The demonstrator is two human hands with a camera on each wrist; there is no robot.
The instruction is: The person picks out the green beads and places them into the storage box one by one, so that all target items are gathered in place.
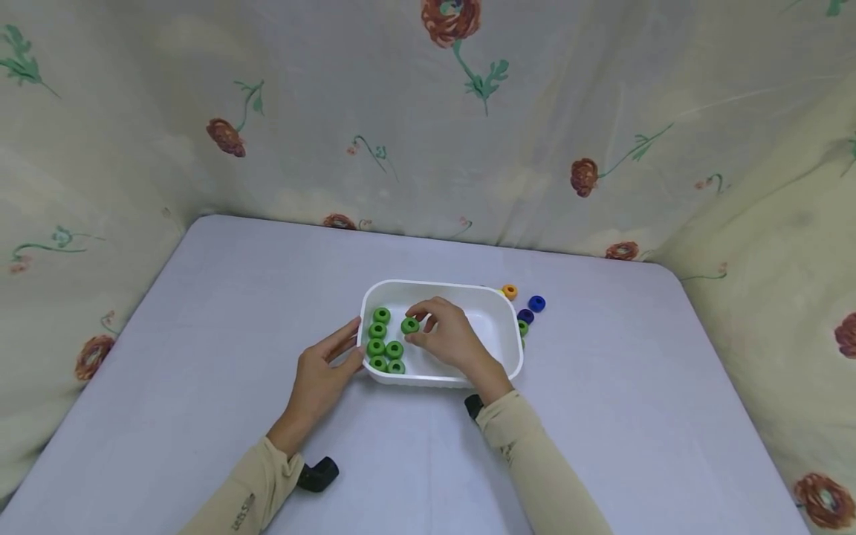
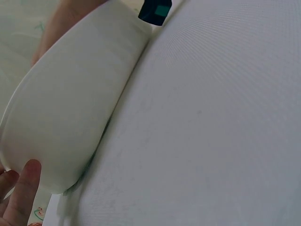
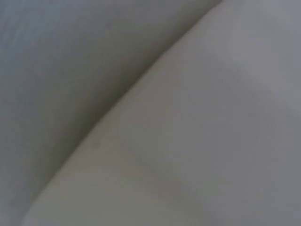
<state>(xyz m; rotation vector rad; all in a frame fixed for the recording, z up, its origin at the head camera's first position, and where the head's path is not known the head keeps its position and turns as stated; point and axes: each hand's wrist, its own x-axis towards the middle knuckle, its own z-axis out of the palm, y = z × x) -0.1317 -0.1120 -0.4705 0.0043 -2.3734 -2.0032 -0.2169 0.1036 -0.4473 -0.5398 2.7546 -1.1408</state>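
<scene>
A white tray (image 1: 468, 377) stands on the table, with several green ring-shaped beads (image 1: 377, 330) grouped at its left end. Over the tray's inside, my right hand (image 1: 444, 334) pinches one more green bead (image 1: 410, 325) between thumb and fingers, its hole facing up. My left hand (image 1: 324, 383) rests against the outside of the tray's left end, fingers fairly straight and spread. In the left wrist view, a fingertip (image 2: 32, 165) touches the tray's outer wall (image 2: 70, 108). The right wrist view holds only blurred pale surfaces, and no hand shows there.
Beyond the tray's right end lie an orange bead (image 1: 510, 292), a blue bead (image 1: 537, 303), a dark purple bead (image 1: 526, 316) and a green bead (image 1: 523, 328) partly hidden by the rim. Floral cloth (image 1: 401, 111) hangs behind the pale table (image 1: 267, 282).
</scene>
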